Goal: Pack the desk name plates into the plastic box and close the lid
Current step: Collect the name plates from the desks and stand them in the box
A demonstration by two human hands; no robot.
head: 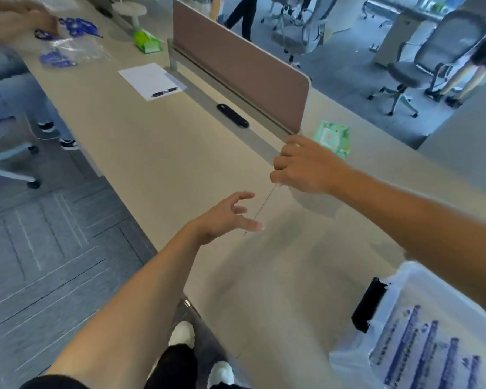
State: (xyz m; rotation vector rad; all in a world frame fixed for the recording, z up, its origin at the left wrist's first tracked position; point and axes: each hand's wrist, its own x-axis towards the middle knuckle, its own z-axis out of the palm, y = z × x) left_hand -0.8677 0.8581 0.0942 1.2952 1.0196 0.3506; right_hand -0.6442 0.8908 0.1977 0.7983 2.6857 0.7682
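A clear plastic box [421,279] with a black latch [368,304] stands at the bottom right. Inside it lie several desk name plates [427,349] with blue print. My right hand [306,167] grips the far edge of the transparent lid [306,234], which hangs tilted over the desk. The lid's left edge shows as a thin dark line. My left hand [230,214] hovers just left of that edge with fingers spread and holds nothing.
The long beige desk [157,153] carries a brown divider screen [242,66], a green wipes pack [333,137], paper with a pen [152,80] and a black oval grommet [233,115]. Another person's hand [17,21] handles blue lanyards at the far left. Office chairs stand beyond.
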